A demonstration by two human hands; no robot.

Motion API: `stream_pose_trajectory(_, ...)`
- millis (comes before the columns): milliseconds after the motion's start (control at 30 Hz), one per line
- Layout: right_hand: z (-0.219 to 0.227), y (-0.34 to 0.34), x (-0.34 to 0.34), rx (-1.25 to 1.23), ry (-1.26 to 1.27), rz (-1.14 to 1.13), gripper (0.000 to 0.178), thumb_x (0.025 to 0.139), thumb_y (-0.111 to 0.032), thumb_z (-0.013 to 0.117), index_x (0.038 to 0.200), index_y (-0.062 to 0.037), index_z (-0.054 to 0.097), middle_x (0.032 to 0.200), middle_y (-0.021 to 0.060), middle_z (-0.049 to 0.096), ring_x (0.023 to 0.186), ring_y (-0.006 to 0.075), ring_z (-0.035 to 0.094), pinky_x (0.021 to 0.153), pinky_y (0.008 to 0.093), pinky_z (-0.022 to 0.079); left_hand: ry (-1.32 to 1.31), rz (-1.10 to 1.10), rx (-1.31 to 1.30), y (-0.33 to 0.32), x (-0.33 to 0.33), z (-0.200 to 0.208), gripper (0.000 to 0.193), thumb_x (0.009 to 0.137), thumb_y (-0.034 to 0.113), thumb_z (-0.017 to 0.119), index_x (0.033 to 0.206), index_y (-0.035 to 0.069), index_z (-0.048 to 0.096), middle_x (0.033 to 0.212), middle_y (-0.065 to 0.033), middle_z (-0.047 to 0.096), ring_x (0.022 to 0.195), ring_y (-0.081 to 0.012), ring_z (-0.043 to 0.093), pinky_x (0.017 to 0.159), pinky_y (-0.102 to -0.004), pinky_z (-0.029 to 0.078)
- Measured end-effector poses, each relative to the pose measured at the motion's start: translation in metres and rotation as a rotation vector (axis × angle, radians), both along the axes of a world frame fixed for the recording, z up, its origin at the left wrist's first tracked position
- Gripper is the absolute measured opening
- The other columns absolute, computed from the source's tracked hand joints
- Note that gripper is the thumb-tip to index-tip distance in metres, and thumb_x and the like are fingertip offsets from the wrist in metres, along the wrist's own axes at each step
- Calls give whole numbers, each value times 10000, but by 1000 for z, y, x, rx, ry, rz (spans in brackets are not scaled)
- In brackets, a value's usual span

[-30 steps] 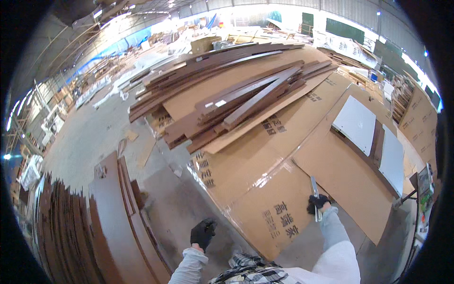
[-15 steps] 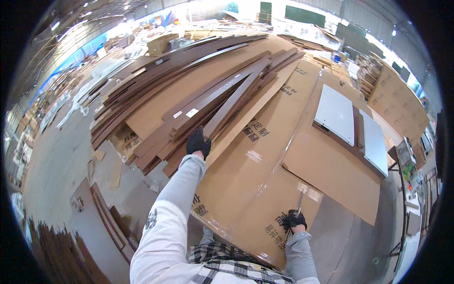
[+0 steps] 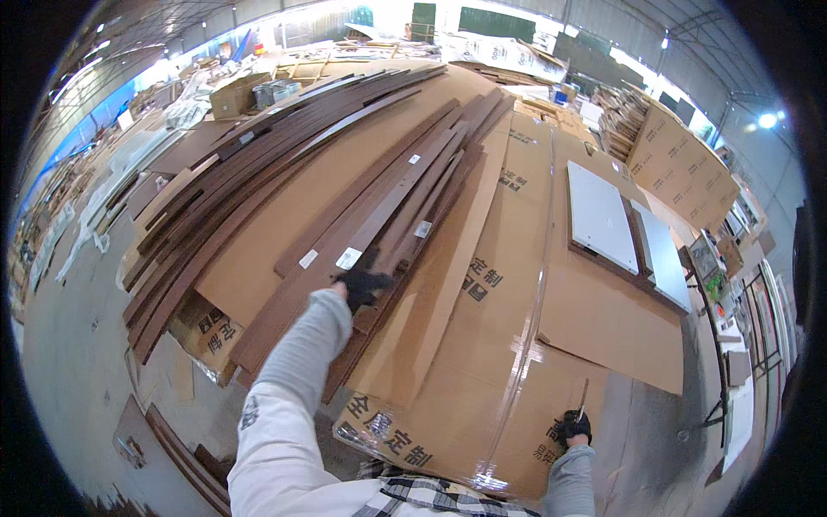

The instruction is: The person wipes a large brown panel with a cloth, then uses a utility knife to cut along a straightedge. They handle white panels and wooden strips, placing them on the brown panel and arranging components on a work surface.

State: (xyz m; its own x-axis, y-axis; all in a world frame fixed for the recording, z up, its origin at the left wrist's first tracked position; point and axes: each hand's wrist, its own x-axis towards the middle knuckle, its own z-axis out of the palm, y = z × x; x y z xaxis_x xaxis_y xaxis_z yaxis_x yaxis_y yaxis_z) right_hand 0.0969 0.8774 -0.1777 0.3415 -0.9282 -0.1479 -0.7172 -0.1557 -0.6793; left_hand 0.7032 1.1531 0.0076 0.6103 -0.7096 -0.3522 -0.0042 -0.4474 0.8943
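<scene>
My left hand point(image 3: 365, 286), in a black glove, is over the near ends of a pile of long dark brown strips point(image 3: 392, 194). Its fingers look spread, though slightly blurred, and I see nothing gripped in them. Some strips carry small white labels point(image 3: 349, 258). Down at the right, my gloved right hand point(image 3: 574, 427) is closed around a thin stick-like tool point(image 3: 585, 395), whose exact kind I cannot make out. This hand is just above the large cardboard sheet point(image 3: 508, 362) near its front right corner.
Another stack of brown strips point(image 3: 258, 181) lies along the left. Two pale panels point(image 3: 600, 215) rest on cardboard at the right. Loose boards point(image 3: 185, 457) are on the floor at lower left. A metal-framed rack point(image 3: 713, 345) stands at the far right.
The slanting strip near my left hand now lies more in line with the others, showing its label. My left hand has come away from the strip's end. The view has shifted right.
</scene>
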Motion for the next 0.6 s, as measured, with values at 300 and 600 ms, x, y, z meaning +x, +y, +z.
stream_pose_trajectory(300,55,35,29,52,-106,-18,305,861,-306,486,916,-14,555,853,181,593,741,273,602,598,371,478,-834,-103,178,96,97,35,738,716,355,678,1355,224,333,1317,-129,435,1168,-325,451,975,-402,364)
stream_pose_trajectory(600,-23,1,-13,126,-157,-120,183,897,-234,493,861,-58,525,761,93,624,637,213,625,522,315,508,-1175,-98,132,-43,32,-20,492,777,106,456,1267,152,459,1368,-153,346,1259,-304,335,1051,-408,264)
